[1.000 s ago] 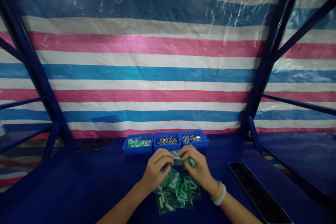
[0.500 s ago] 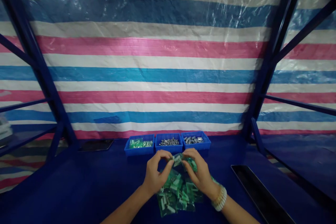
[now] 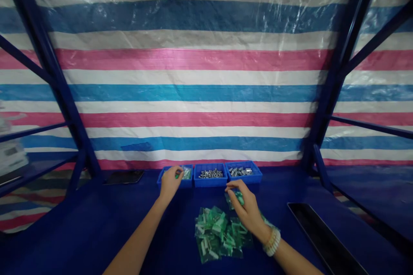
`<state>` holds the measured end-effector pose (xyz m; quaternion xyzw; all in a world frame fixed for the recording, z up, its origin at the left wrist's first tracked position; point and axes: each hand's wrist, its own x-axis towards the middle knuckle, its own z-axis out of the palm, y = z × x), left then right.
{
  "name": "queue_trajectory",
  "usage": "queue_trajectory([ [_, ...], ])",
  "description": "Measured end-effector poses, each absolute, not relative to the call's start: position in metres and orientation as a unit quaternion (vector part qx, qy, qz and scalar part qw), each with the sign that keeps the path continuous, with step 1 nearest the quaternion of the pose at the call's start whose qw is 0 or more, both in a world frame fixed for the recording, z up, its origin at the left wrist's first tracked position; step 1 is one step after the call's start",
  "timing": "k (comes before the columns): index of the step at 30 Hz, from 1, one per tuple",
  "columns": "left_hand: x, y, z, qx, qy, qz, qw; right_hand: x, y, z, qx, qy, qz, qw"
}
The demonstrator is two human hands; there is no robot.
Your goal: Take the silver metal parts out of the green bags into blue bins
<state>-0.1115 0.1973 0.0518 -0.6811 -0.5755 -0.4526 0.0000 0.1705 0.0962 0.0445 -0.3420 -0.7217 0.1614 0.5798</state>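
Head view: your left hand (image 3: 169, 184) is at the left blue bin (image 3: 186, 184), thumb and fingertips narrowed close together over its near side. A bit of green shows by those fingertips, but you cannot tell whether they grip it or it lies in the bin behind. Your right hand (image 3: 247, 207) hangs half-curled nearer you, with a small gap between thumb and forefinger. A green packet (image 3: 238, 197) shows beneath its fingers; whether you hold it or it merely lies below, you cannot tell. Just to the left of that hand, the pile of clear packets (image 3: 217, 225) with green and pale pieces lies on the tabletop (image 3: 97, 227) in front of you. The middle bin (image 3: 211, 183) holds small metal parts, and the right bin (image 3: 248, 178) beside it holds larger metallic pieces. A bracelet (image 3: 272, 242) circles your right wrist. To your right lies a long dark slab (image 3: 325, 238).
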Motion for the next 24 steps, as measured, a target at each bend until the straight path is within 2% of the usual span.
queue_trajectory([
  [8, -0.107, 0.185, 0.056, -0.696, -0.616, -0.359, 0.081, 0.176, 0.105, 0.044, -0.379, -0.722, 0.144, 0.561],
  [12, -0.080, 0.163, 0.061, -0.734, -0.574, -0.348, 0.101, 0.178, 0.110, 0.043, -0.388, -0.753, 0.110, 0.519],
  [16, -0.043, 0.128, 0.062, -0.869, -0.432, -0.235, -0.050, 0.179, 0.112, 0.040, -0.400, -0.767, 0.084, 0.495],
  [20, -0.028, 0.106, 0.060, -0.895, -0.401, -0.137, -0.139, 0.180, 0.113, 0.039, -0.412, -0.760, 0.083, 0.496],
  [24, -0.026, 0.108, 0.061, -0.868, -0.411, -0.179, -0.217, 0.179, 0.115, 0.037, -0.419, -0.741, 0.126, 0.510],
])
